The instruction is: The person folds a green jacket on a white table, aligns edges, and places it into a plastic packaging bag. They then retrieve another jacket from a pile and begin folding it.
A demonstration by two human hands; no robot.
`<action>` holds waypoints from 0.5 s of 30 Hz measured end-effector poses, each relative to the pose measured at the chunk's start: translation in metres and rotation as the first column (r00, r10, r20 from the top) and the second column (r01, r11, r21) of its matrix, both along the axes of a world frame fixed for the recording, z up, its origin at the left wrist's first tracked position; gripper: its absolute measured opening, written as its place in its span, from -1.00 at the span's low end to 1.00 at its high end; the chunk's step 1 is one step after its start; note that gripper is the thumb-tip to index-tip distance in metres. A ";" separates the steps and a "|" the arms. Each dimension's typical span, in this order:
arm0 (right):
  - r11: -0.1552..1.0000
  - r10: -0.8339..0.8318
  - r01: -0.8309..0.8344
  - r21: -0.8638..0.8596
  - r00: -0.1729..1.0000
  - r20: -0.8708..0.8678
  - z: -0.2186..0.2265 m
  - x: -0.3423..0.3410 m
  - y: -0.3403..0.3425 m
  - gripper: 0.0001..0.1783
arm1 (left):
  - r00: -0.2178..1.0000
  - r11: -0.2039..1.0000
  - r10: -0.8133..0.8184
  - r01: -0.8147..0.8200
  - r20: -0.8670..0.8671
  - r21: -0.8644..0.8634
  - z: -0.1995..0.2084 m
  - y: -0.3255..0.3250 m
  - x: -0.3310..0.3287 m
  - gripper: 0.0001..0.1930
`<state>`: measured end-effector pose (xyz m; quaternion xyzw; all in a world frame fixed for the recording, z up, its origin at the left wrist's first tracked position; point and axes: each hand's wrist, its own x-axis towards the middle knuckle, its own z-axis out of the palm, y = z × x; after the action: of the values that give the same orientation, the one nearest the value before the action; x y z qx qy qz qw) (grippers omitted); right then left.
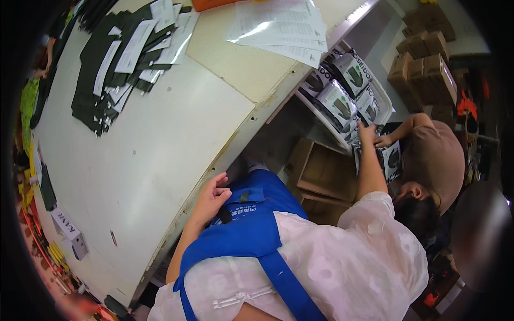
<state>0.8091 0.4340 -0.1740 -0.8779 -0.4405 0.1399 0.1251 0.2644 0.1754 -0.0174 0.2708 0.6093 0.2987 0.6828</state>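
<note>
My left hand (212, 199) hovers by the table edge in front of my blue apron (251, 214). Its fingers are apart and nothing is in it. Stretched out to the right, my right hand (367, 132) is at the near rim of a white plastic crate (326, 124). Several packages (338, 102) in silver-and-white film, printed with a dark glove-like shape, fill that crate. The right fingers are small and blurred, so their grip is unclear. Close beside them, a co-worker's hand (383, 141) touches another such package (392, 159).
Dark green fabric pieces with white labels (115, 69) lie on the white table (144, 155). Printed sheets (278, 27) overhang its far right edge. An open cardboard box (327, 174) stands below the crate. The co-worker (436, 155) bends at the right; stacked cartons (423, 75) stand behind.
</note>
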 end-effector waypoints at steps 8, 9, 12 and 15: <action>-0.118 0.514 -0.991 -0.068 -0.003 -0.858 0.108 -0.351 -0.121 -0.52 | 0.876 0.877 0.480 -0.481 0.050 0.013 -0.016 -0.149 -0.034 -0.53; -0.235 0.490 -0.970 -0.057 -0.067 -0.869 0.139 -0.391 -0.145 -0.51 | 0.818 0.820 0.570 -0.573 0.082 0.017 -0.025 -0.182 -0.031 -0.56; -0.480 0.408 -0.877 -0.028 -0.194 -0.892 0.186 -0.487 -0.211 -0.48 | 0.543 0.531 0.827 -0.839 0.141 0.120 -0.065 -0.276 -0.010 -0.71; -0.583 0.401 -0.809 -0.075 -0.206 -0.892 0.195 -0.550 -0.283 -0.49 | 0.151 0.141 0.987 -0.975 0.051 0.170 -0.139 -0.374 0.018 -0.79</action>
<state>0.2593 0.1514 0.0207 -0.0572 -0.7405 0.5482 -0.3845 0.2824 -0.1987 -0.1565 -0.1257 0.6363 0.7090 0.2767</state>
